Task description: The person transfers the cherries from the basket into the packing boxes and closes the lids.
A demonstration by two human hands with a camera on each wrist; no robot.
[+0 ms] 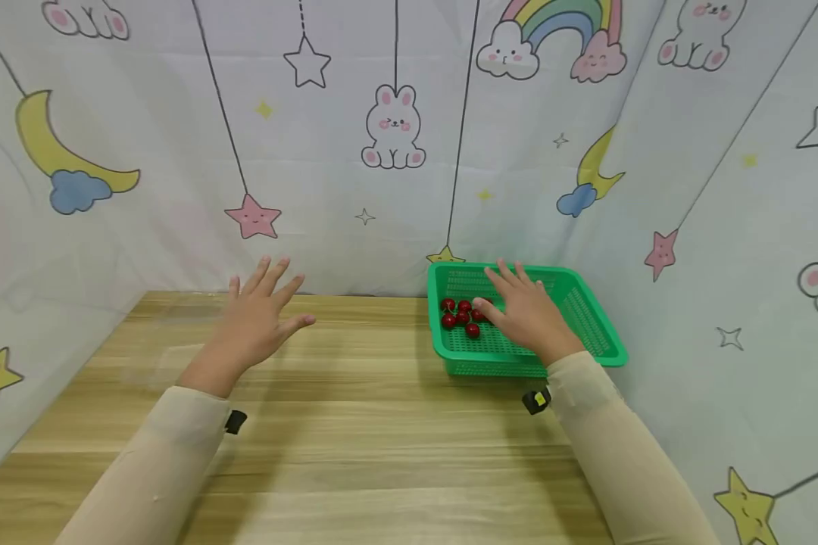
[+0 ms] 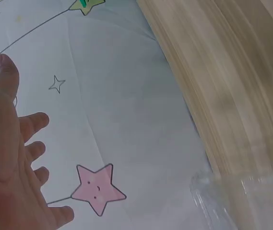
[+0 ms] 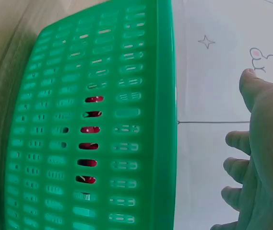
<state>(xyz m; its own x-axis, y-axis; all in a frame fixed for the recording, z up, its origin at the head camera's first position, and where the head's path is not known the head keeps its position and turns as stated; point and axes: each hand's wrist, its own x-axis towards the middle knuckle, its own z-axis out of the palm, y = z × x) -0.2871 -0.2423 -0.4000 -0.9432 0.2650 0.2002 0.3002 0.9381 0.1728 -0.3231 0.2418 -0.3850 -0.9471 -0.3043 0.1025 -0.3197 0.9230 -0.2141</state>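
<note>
My left hand [image 1: 255, 314] is held up over the left part of the table, fingers spread and straight, holding nothing. Below and around it is a clear plastic box [image 1: 170, 359], faint against the wood; its edge [image 2: 208, 196] shows in the left wrist view. On the right, a green slotted plastic basket [image 1: 497, 357] contains several dark red cherries [image 1: 463, 318] grouped in its left half. Above the basket hovers my right hand [image 1: 528, 314], also spread and without anything in it, partly covering the cherries from the head camera. Through the slots, the right wrist view catches red cherries [image 3: 88, 146].
The wooden table [image 1: 375, 424] extends toward me between both arms. A white printed curtain [image 1: 341, 159] with stars, moons and rabbits hangs right behind the table and along both sides. The basket stands close to the back and right curtain.
</note>
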